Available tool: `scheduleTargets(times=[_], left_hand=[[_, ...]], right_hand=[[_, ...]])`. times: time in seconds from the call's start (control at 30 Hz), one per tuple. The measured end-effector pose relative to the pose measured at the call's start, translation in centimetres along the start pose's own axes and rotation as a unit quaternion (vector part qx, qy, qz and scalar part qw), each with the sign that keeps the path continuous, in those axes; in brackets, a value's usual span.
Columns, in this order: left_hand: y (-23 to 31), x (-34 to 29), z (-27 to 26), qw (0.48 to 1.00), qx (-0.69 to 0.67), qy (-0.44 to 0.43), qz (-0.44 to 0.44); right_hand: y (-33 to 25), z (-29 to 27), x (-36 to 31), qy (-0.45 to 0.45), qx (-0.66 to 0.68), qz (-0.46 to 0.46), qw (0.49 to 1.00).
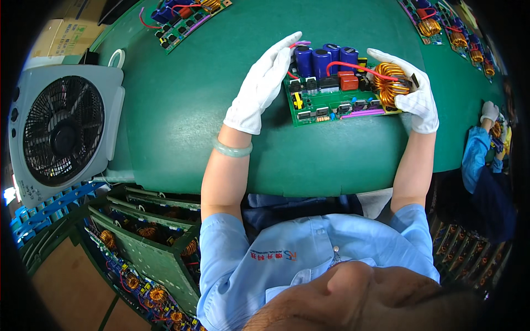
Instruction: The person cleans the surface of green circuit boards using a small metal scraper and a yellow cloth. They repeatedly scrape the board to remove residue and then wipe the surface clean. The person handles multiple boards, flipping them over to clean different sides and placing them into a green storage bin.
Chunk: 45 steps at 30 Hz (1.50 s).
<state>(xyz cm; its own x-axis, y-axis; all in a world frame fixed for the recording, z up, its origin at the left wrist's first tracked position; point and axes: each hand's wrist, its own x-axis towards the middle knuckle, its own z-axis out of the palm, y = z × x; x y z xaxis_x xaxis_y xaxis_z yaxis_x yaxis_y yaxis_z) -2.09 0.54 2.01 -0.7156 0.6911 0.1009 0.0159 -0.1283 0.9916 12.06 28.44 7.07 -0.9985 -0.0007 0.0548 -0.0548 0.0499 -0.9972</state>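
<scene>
Green bench [210, 83] filling the view, and there's a grey fan [63, 127] at its left edge! Over at the right edge, a co-worker's blue sleeve [476, 151]. In from the near edge, right of middle, here's the circuit board [327, 100]. White gloves on both hands: the left hand [259, 85] open flat, fingers straight and together, beside the board's left end; the right hand [425, 99] curves around the copper coil [390, 85], thumb and fingers apart. Pinching or just touching? Can't tell.
</scene>
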Motion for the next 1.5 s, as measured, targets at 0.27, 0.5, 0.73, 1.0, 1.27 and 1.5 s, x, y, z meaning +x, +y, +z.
scheduleTargets(times=[0.27,0.5,0.73,1.0,1.27,1.5], left_hand=[[2.1,-1.0,-0.6,0.987,0.02,0.161,-0.012],[2.4,-1.4,-0.5,0.987,0.037,0.157,-0.01],[2.5,-1.5,-0.3,0.987,0.039,0.155,-0.001],[2.9,-1.7,0.8,0.987,0.06,0.144,0.03],[4.0,-0.9,0.9,0.996,0.057,-0.062,-0.028],[3.8,-0.3,2.2,0.972,0.223,-0.066,0.037]], right_hand=[[0.8,-1.3,0.1,0.004,0.009,0.0,1.0],[0.7,-1.4,0.1,0.009,0.004,-0.008,1.0],[1.0,-1.4,-0.1,0.016,0.011,-0.013,1.0],[0.6,-1.4,0.0,-0.006,0.007,-0.016,1.0],[-0.2,-1.6,-0.1,-0.032,-0.041,-0.031,0.998],[-0.4,-1.3,0.2,-0.041,-0.021,-0.002,0.999]])
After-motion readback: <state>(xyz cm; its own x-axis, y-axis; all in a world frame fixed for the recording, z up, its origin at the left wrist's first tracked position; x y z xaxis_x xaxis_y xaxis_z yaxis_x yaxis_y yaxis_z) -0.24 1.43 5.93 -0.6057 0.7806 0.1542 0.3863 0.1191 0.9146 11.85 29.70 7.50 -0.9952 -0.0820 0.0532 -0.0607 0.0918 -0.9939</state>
